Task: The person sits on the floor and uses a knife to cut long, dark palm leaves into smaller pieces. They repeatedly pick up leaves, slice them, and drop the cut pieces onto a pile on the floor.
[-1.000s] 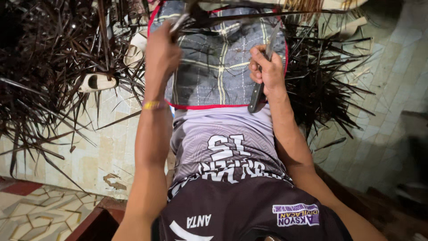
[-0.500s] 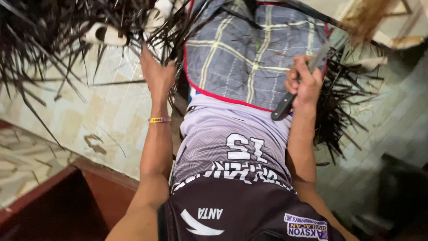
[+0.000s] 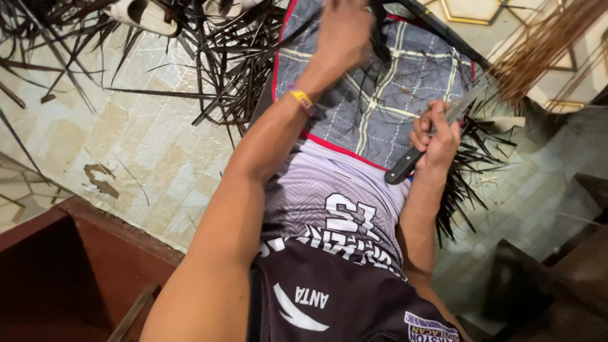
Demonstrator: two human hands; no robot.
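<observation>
The right hand (image 3: 436,140) wraps its fingers tight around a black-handled steel knife (image 3: 425,147) over the grey checked lap cloth (image 3: 380,95), while the left hand (image 3: 342,35), far side, clenches a dark thin strip (image 3: 443,31).

Grey checked cloth (image 3: 386,76), red-edged

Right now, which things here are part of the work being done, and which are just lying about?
In use:
- knife in the right hand
- dark strip held by the left hand
- checked cloth over the lap

Lying about:
- dark strips on the tiled floor
- sandal
- straw-coloured bundle
</observation>
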